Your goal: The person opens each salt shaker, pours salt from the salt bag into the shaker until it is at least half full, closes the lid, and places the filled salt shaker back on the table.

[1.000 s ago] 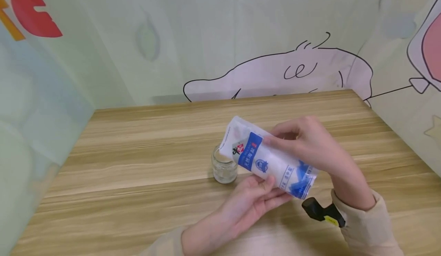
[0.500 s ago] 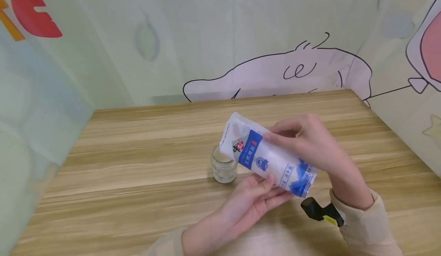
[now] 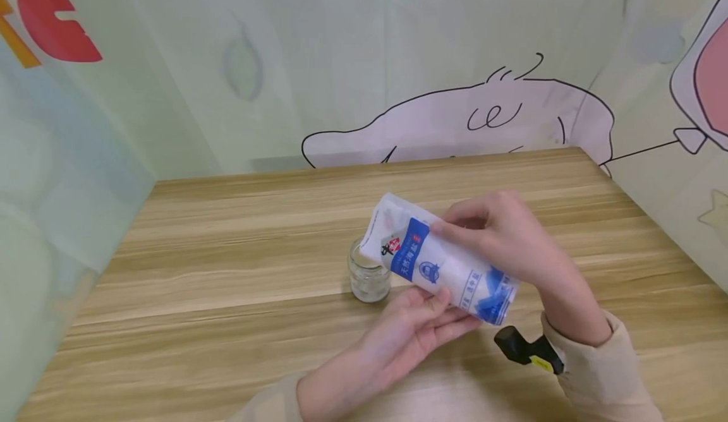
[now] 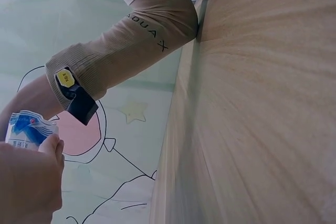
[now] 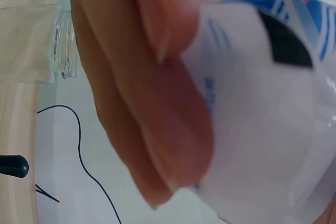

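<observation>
A white and blue bag of salt [image 3: 436, 267] is tilted, its upper-left end at the mouth of a small clear glass jar [image 3: 370, 278]. My right hand [image 3: 506, 239] pinches the bag's upper edge between thumb and fingers. From below, my left hand [image 3: 418, 327] holds it with the thumb on the printed front and the fingers behind. In the right wrist view those fingers [image 5: 173, 129] lie against the back of the bag [image 5: 262, 114]. The jar stands upright and uncovered; whether salt is falling cannot be seen. The left wrist view shows only the bag's bottom corner [image 4: 31, 129].
Both hands are above a wooden table [image 3: 227, 258], backed by a printed cloth [image 3: 318, 62]. A black wrist camera [image 3: 529, 349] sits at the right sleeve [image 3: 603, 365]. A dark rounded tip [image 5: 13, 166] of something unidentified shows low left in the right wrist view.
The bag tipped up slightly, then came down a little and to the left, together with my right hand. My left hand and the jar are nearly still.
</observation>
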